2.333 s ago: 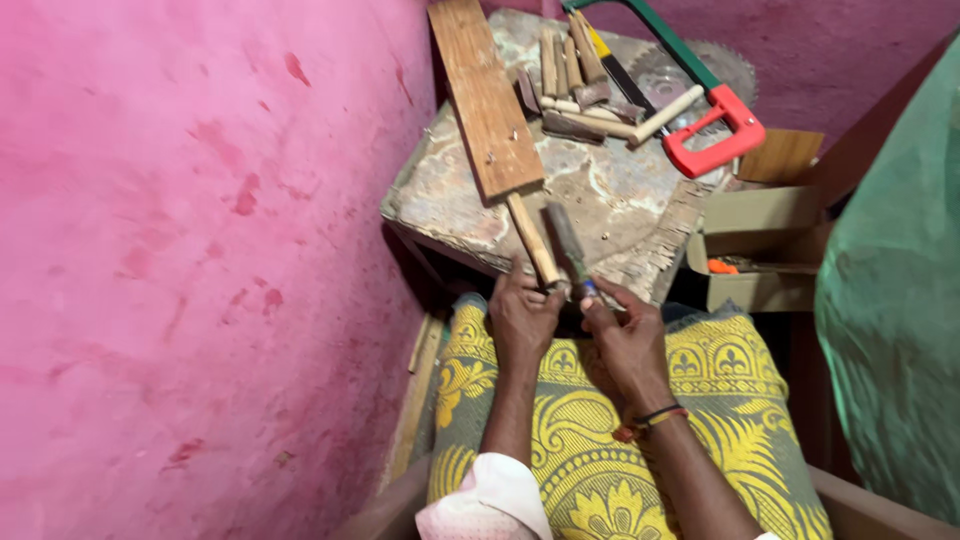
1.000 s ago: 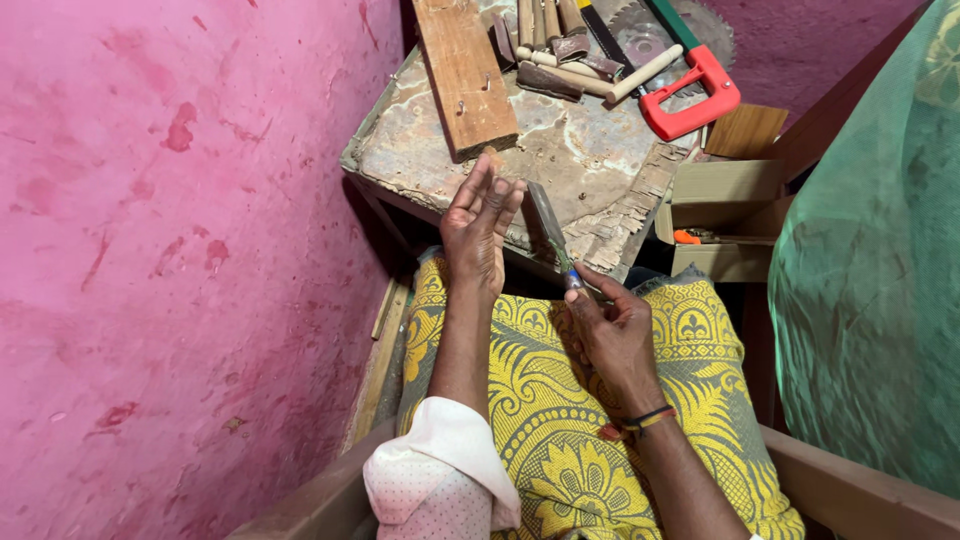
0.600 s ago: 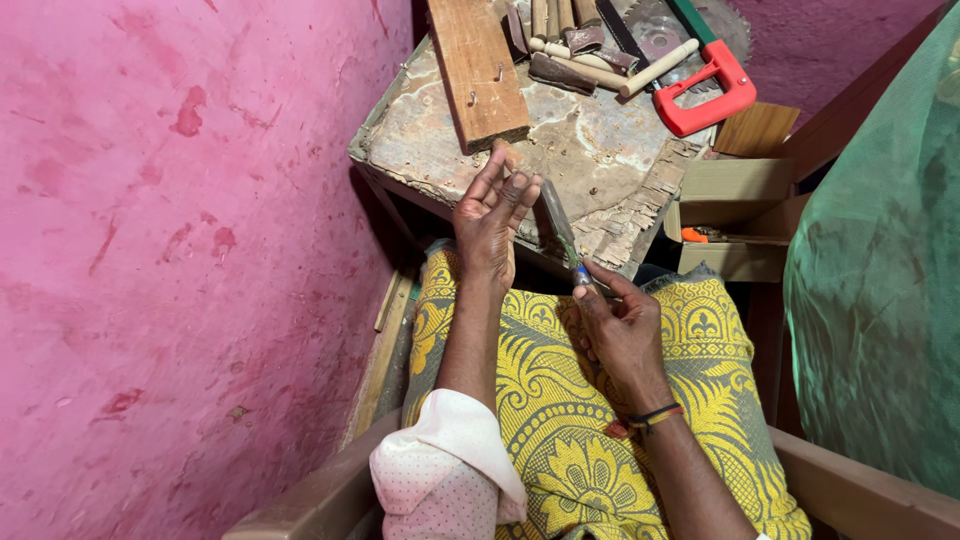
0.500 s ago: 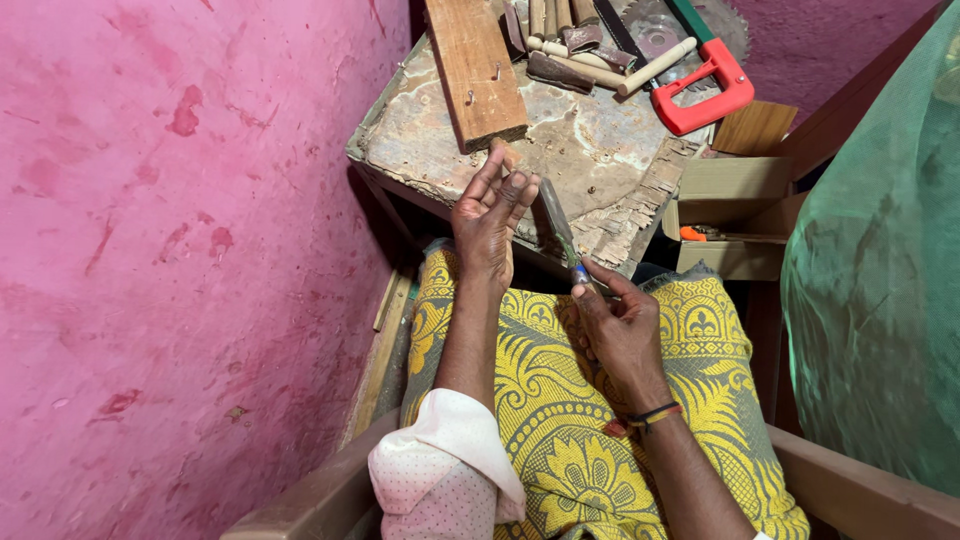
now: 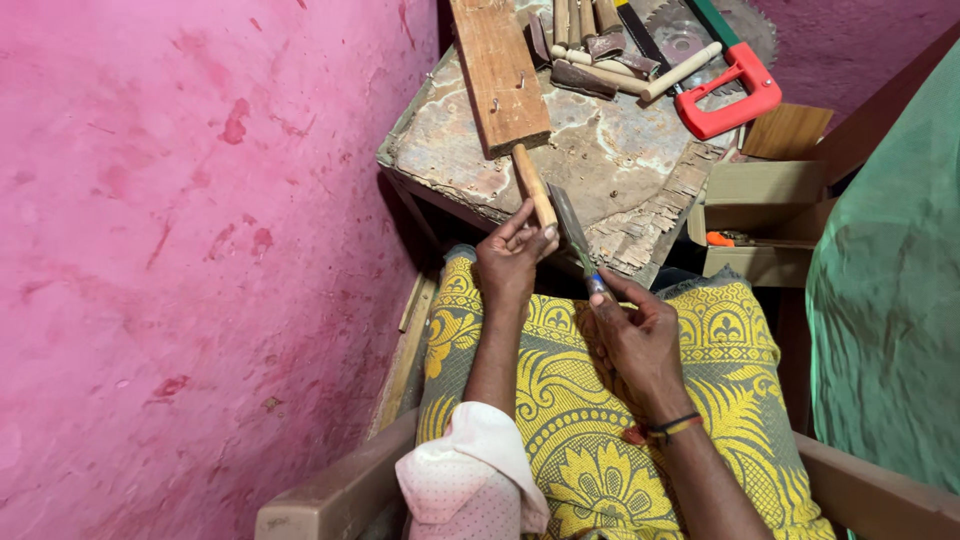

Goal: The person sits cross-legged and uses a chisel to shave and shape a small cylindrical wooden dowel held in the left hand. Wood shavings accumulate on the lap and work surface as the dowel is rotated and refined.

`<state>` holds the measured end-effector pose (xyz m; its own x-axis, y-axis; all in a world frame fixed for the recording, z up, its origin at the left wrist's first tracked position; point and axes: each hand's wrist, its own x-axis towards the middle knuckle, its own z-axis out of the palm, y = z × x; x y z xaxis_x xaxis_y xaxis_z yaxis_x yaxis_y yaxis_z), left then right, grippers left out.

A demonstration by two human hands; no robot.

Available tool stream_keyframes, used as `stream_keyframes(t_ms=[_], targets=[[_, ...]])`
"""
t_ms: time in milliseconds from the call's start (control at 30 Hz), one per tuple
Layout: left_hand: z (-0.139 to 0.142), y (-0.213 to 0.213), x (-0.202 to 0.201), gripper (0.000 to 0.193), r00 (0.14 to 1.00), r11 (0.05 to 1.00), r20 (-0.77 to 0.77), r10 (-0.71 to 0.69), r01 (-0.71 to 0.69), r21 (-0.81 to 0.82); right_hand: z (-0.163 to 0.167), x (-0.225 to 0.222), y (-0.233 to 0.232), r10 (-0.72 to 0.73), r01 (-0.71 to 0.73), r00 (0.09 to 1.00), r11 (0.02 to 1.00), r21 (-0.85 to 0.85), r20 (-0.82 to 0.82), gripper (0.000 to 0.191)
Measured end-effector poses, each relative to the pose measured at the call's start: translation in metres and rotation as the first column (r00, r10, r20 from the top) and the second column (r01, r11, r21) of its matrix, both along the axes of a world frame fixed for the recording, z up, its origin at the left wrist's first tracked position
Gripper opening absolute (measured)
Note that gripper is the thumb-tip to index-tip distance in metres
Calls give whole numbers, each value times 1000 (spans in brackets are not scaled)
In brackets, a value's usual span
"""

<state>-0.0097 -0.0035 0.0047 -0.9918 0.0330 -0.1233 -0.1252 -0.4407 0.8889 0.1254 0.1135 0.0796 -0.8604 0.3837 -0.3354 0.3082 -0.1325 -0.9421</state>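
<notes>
My left hand (image 5: 510,260) grips the near end of a short round wooden stick (image 5: 532,184), which rests on the worn wooden table (image 5: 620,150) and points away from me. My right hand (image 5: 635,335) holds the handle of a flat metal file (image 5: 572,226). The file's blade lies right beside the stick, angled up over the table's front edge. Both hands hover above my lap, which is covered by a yellow patterned cloth (image 5: 560,400).
A flat plank (image 5: 498,70) lies on the table behind the stick. At the back are several wooden pegs (image 5: 590,40), a red-handled saw (image 5: 728,85) and a round saw blade (image 5: 690,35). A cardboard box (image 5: 760,215) stands to the right, a pink wall (image 5: 190,220) to the left.
My left hand was open with fingers spread against the file; now it has closed on the wooden stick's end. The right hand keeps hold of the file, blade beside the stick.
</notes>
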Motion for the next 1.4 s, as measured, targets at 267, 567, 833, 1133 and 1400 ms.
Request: stream_keyframes(t_ms=[267,567,833,1133,1400], targets=[[-10,5,9,48,992,963,85,98,-73,-261,-3,43,1,39,-82,987,954,287,154,45],[-22,10,13,43,989,880,-39,143,-145,-453,1,64,-13,72,-103,994,838,536,78,42],[-27,11,14,39,980,840,-127,152,-195,-505,10,67,-15,96,-77,995,802,592,1,41],[-24,12,14,39,982,843,-109,152,-186,-505,12,67,-16,84,-90,996,799,595,39,41],[-22,13,14,40,985,844,-84,148,-170,-509,11,68,-15,86,-96,995,799,594,46,42]])
